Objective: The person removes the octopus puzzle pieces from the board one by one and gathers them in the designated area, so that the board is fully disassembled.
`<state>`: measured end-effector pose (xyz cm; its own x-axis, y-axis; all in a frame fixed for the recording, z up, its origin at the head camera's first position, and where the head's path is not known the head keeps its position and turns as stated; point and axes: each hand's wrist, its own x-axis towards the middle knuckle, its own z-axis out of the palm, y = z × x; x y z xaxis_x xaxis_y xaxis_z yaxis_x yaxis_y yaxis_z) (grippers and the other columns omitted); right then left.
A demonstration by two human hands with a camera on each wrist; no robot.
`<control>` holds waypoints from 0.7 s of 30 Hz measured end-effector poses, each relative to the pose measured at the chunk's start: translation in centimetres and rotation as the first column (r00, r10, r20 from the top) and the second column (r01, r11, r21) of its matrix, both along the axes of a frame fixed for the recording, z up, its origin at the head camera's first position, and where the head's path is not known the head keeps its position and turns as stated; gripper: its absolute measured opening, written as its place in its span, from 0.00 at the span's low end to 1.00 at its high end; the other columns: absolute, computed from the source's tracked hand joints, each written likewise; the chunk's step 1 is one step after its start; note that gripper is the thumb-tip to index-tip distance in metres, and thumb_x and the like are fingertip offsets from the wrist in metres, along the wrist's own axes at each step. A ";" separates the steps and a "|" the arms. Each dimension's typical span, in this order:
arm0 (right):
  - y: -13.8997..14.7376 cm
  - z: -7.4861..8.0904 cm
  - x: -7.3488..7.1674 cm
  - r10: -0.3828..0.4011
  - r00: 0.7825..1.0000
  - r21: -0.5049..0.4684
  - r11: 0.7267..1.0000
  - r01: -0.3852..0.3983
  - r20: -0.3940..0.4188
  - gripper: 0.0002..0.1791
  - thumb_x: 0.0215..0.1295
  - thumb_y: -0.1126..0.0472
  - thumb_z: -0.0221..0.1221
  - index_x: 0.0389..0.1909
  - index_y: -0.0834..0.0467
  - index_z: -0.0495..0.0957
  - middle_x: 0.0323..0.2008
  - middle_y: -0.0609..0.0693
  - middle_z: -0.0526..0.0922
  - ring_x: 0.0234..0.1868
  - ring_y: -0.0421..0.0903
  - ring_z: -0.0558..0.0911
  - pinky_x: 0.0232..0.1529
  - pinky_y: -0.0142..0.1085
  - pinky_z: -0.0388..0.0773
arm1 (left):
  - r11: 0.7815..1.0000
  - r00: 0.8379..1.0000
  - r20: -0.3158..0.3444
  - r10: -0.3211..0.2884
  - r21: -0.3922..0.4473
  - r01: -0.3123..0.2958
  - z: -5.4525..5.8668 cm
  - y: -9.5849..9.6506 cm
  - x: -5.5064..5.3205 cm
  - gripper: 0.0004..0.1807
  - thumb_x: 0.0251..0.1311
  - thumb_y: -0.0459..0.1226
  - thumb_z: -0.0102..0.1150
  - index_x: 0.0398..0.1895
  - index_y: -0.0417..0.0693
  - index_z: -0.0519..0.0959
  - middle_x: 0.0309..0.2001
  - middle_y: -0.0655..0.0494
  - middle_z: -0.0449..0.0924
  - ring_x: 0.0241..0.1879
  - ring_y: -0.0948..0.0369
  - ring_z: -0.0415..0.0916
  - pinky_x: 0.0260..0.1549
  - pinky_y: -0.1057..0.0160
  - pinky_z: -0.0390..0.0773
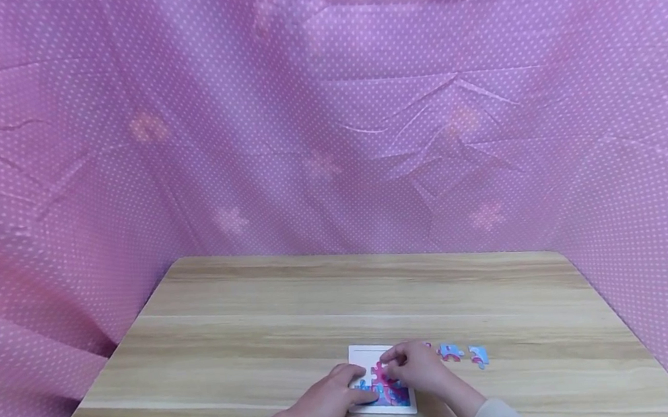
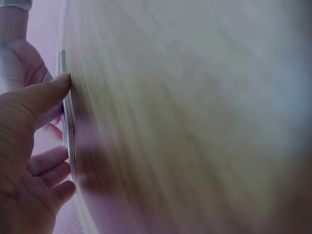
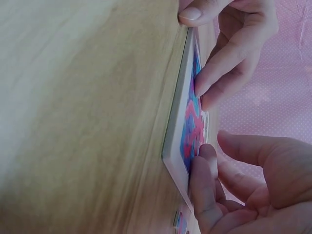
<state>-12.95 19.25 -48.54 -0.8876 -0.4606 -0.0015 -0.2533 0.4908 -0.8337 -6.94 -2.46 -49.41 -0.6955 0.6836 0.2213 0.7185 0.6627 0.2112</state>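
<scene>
A small jigsaw puzzle in a white tray lies near the front of the table, its lower part filled with blue, purple and pink pieces. My left hand rests on the tray's left side, with fingertips on the puzzle and the thumb by the near edge. Over the right half is my right hand, bent fingertips at a pink piece. In the right wrist view, those fingertips touch the puzzle surface; whether they pinch a piece is hidden.
Right of the tray lie loose blue-and-pink pieces, one beside another; part of a further piece shows behind the right hand. The wooden table has a pink dotted cloth hanging behind and at both sides.
</scene>
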 end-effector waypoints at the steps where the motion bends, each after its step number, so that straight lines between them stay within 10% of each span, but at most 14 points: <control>1: 0.0 0.0 0.0 0.001 1.000 0.014 1.000 -0.001 -0.010 0.09 0.55 0.67 0.64 0.38 0.63 0.83 0.24 0.45 0.77 0.23 0.42 0.77 0.23 0.32 0.77 | 1.000 1.000 -0.001 0.000 0.000 0.000 0.0 0.0 0.0 0.22 0.58 0.49 0.63 0.56 0.59 0.79 0.58 0.45 0.70 0.59 0.53 0.66 0.54 0.58 0.72; 21: -0.1 0.5 0.2 0.004 1.000 0.011 1.000 -0.004 0.008 0.06 0.59 0.67 0.61 0.37 0.57 0.77 0.26 0.47 0.79 0.26 0.43 0.77 0.27 0.36 0.76 | 0.999 1.000 0.004 0.022 -0.023 -0.022 -0.1 0.1 0.0 0.22 0.58 0.51 0.63 0.56 0.60 0.79 0.58 0.45 0.70 0.59 0.53 0.66 0.55 0.57 0.71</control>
<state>-12.73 19.13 -48.03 -0.8859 -0.4637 -0.0131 -0.2488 0.4987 -0.8303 -6.98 -2.35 -49.49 -0.7115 0.6728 0.2026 0.7026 0.6831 0.1991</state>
